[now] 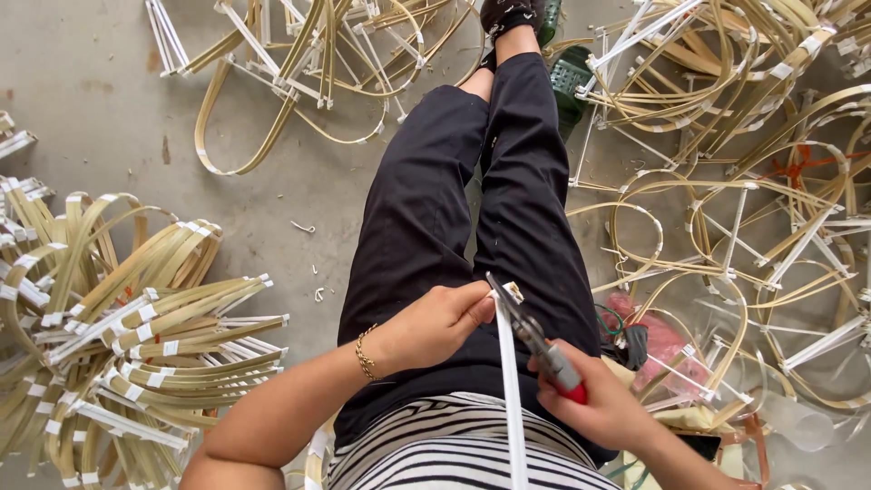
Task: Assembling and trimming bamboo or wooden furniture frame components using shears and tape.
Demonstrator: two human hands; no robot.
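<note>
My left hand (435,324) pinches the top end of a white flat strip (511,390) that runs down over my lap. A gold bracelet (366,355) sits on that wrist. My right hand (594,399) grips red-handled pliers (537,340), whose jaws close on the strip's tip right beside my left fingers. I am seated with legs in black trousers (472,209) stretched out over the concrete floor.
Bent bamboo strips bound with white tape lie piled at the left (136,336). Looped bamboo frames with white sticks spread across the right (744,227) and top (308,54). A pink plastic bag (667,345) lies by my right knee.
</note>
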